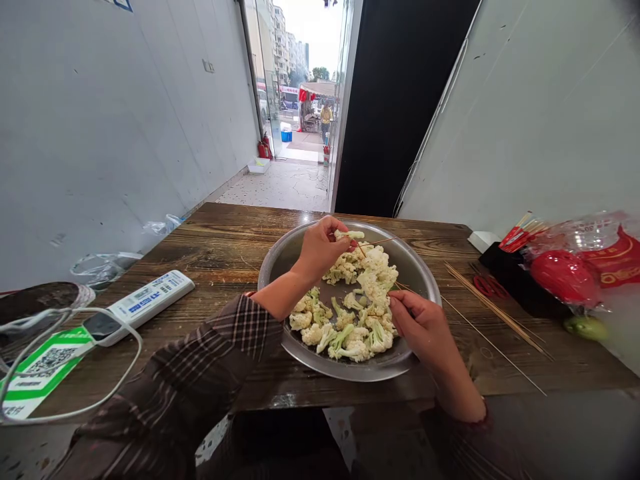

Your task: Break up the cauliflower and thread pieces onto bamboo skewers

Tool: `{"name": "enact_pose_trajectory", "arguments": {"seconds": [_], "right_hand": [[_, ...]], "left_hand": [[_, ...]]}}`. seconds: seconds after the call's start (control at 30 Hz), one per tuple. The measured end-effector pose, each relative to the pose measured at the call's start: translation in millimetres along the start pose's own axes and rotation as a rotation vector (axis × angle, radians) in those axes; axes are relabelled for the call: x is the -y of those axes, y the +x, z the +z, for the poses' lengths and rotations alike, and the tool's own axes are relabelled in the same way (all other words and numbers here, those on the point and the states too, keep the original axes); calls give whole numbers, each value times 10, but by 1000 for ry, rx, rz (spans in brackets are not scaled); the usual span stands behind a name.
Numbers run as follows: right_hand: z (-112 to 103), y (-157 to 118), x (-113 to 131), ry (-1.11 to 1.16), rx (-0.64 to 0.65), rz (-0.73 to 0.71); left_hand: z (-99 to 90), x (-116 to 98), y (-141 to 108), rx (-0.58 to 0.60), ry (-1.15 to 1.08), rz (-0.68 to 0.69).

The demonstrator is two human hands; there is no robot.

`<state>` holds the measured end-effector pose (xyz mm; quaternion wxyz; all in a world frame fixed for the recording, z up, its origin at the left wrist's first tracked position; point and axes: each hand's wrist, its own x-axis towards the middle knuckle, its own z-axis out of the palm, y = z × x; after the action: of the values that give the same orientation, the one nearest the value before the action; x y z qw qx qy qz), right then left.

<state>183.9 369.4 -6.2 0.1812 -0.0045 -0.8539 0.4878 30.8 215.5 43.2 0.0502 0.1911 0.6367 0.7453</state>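
A wide metal bowl (pixel 274 267) on the wooden table holds several cauliflower florets (pixel 345 337). Over its far part, my left hand (pixel 325 247) pinches a small pale cauliflower piece (pixel 354 235), with thin wooden skewers beside the fingertips. My right hand (pixel 419 325) is closed at the bowl's right side, its fingertips at thin sticks by a cluster of florets (pixel 376 273) raised above the others. The fingers partly hide where the sticks run.
Loose skewers (pixel 493 307), red scissors (pixel 489 287) and a black box (pixel 520 280) with red packets lie right. Left are a white device (pixel 150 300), a green QR card (pixel 47 367) and a looped cable (pixel 135 353).
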Motion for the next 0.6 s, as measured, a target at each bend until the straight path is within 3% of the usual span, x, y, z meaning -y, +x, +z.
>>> {"name": "enact_pose_trajectory", "arguments": {"seconds": [0.27, 0.4, 0.6], "right_hand": [[18, -9, -19, 21, -18, 18], [8, -3, 4, -7, -29, 7], [3, -10, -7, -16, -38, 4]], "left_hand": [[-1, 1, -22, -101, 444, 300], [-2, 27, -8, -74, 433, 281], [10, 61, -11, -6, 243, 231]]}}
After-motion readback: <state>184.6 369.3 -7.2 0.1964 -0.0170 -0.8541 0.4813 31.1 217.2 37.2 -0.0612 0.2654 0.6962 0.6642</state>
